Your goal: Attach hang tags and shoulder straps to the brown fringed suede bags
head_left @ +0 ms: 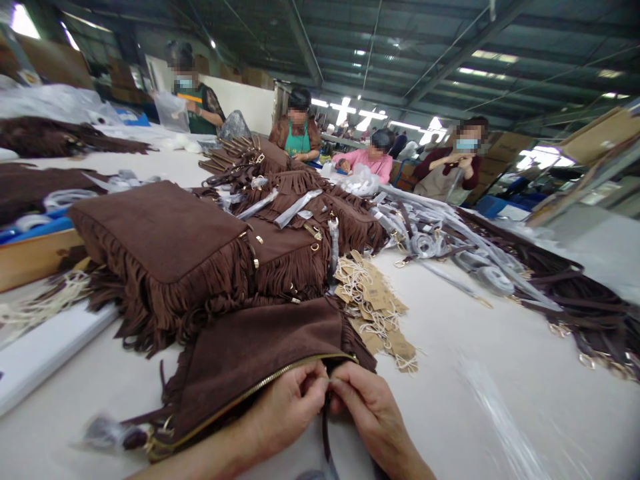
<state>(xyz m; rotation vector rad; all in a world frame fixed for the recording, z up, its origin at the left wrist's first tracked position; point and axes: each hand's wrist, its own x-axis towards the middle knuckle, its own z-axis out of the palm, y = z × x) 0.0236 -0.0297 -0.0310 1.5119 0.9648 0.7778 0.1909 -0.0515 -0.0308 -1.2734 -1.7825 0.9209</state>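
Note:
A dark brown fringed bag (250, 347) lies flat in front of me, its brass zipper (280, 375) running along the edge nearest me. Over the zipper's right part, my left hand (305, 393) is closed in a pinch. Touching it fingertip to fingertip is my right hand (363, 407), also pinched. What sits between the fingertips is too small to make out. A thin dark strap (326, 427) hangs down below the hands. At the bag's left corner there is gold hardware and a plastic-wrapped piece (107, 432).
Stacked brown fringed bags (165, 233) rise behind the bag. Tan paper tags with white strings (373, 300) lie to their right. Plastic-wrapped straps (430, 243) and dark straps (575, 300) cover the right side. A white box (55, 350) is at left. Several people work across the table.

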